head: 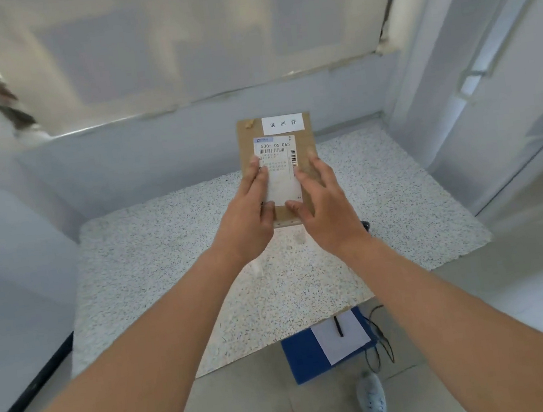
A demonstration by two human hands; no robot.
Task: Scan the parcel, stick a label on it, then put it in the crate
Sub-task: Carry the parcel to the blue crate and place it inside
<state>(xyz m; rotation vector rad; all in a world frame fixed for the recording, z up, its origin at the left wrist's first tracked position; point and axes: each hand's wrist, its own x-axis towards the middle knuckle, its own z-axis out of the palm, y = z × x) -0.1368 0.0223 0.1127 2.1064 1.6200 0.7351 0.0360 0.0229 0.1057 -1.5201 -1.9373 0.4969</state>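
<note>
A flat brown cardboard parcel (304,139) is up in front of me, above the speckled floor mat (166,254). Its face carries a white shipping label with barcodes (279,156) and a small white slip with printed characters (282,123) at its top edge. My left hand (247,216) lies over the parcel's lower left side, fingers spread across the label. My right hand (325,209) covers the lower right side the same way. What the fingers do under the parcel is hidden. No scanner and no crate can be made out.
White walls enclose the mat on the left and at the back, under a covered window. A blue folder (304,357) with a white sheet (342,338) and a black pen lies on the tiled floor, a thin black cord beside it. My grey shoes (371,396) show below.
</note>
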